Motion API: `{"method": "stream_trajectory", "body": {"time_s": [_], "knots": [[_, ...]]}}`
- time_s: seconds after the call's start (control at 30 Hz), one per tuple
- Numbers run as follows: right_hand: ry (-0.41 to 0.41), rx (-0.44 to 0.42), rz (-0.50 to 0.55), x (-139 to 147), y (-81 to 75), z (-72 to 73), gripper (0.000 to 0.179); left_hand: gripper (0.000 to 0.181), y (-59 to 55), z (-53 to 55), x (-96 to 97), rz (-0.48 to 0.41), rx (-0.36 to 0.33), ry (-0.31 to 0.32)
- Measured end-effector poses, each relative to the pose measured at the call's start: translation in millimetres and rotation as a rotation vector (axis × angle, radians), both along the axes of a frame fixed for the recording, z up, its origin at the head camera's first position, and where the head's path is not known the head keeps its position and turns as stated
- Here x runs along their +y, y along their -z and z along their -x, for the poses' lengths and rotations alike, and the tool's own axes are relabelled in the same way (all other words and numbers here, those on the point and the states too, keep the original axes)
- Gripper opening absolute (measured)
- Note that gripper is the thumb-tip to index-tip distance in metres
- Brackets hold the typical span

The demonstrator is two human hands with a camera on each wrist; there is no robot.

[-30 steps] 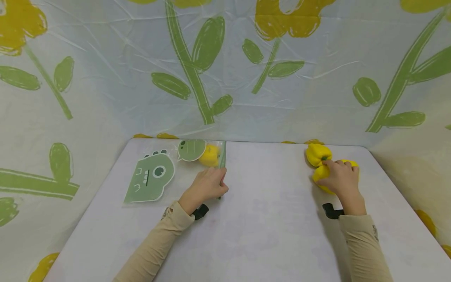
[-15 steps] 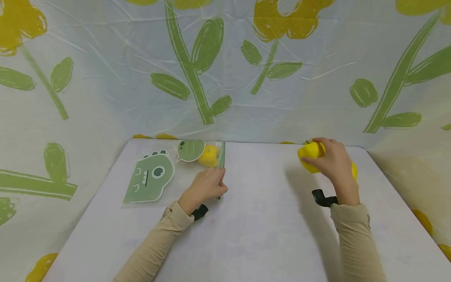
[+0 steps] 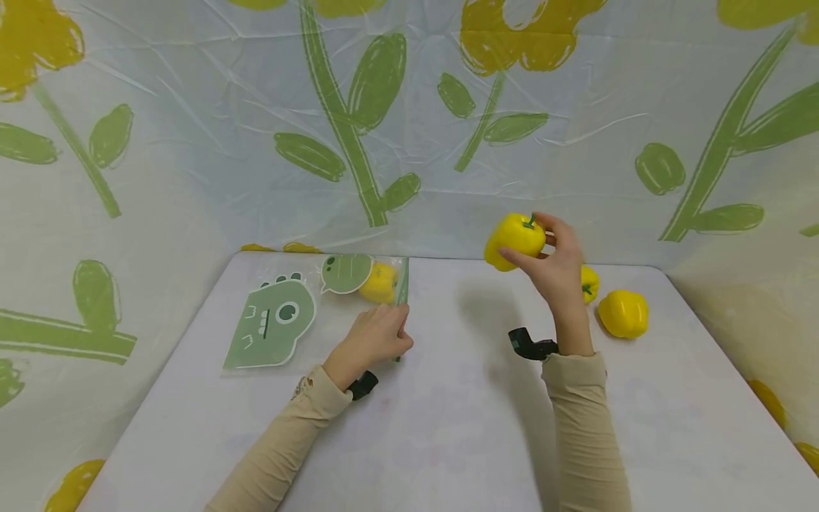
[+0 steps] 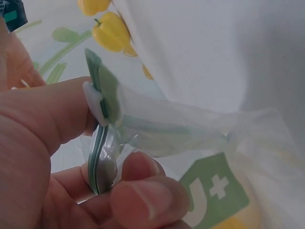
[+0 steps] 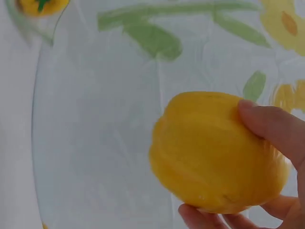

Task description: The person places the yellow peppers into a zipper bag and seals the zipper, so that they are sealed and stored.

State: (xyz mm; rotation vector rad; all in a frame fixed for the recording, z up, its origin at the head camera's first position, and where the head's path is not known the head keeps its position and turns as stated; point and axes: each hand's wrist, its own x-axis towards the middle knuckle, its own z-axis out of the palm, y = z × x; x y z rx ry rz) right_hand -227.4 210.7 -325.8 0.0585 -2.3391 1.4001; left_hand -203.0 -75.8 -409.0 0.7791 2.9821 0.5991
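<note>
A yellow bell pepper is up in the air above the far side of the table, gripped by my right hand, its green stem toward the upper right. The right wrist view shows the thumb on one side of this pepper and fingers on the other. My left hand holds the right edge of a clear zip bag printed with a green dinosaur. Close up, the fingers lie about the bag's green zip strip and its white slider. One yellow bell pepper lies inside the bag.
Two more yellow bell peppers, one in full view and one partly behind the right hand, lie on the white table at the right. A flower-printed curtain surrounds the table's back and sides.
My right hand has taken a bell pepper from the group at the right, lifted it and carried it leftward. The left hand and the bag have stayed in place.
</note>
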Motion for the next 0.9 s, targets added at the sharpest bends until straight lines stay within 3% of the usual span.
{"method": "stream_trajectory", "body": {"time_s": [0.17, 0.27, 0.37, 0.47, 0.57, 0.73, 0.8, 0.9], "knots": [[-0.148, 0.026, 0.211, -27, 1.6, 2.1, 0.07, 0.018, -1.5, 0.0, 0.0, -0.001, -0.012, 0.001], [-0.268, 0.044, 0.407, -43, 8.2, 6.9, 0.066, 0.018, -2.4, 0.2, -0.1, -0.004, -0.018, 0.002], [-0.374, 0.032, 0.61, -58, 23.4, 14.6, 0.063, 0.019, -2.6, 0.2, -0.8, -0.002, -0.023, 0.001], [-0.432, -0.036, 0.718, -71, 46.9, 21.4, 0.063, 0.019, -2.7, 0.3, -1.6, 0.0, -0.026, 0.0], [-0.459, -0.169, 0.684, -79, 74.2, 26.1, 0.064, 0.019, -3.9, 0.5, -2.1, -0.01, -0.025, -0.001], [-0.488, -0.406, 0.401, -84, 107.9, 28.5, 0.067, 0.02, -6.3, 1.0, -1.7, -0.012, -0.034, -0.006], [-0.498, -0.456, 0.311, -86, 114.6, 27.6, 0.069, 0.02, -6.4, 1.2, -1.2, -0.006, -0.037, -0.008], [-0.519, -0.479, 0.286, -92, 119.7, 25.8, 0.069, 0.019, -6.3, 1.2, -0.8, -0.01, -0.033, -0.004]]}}
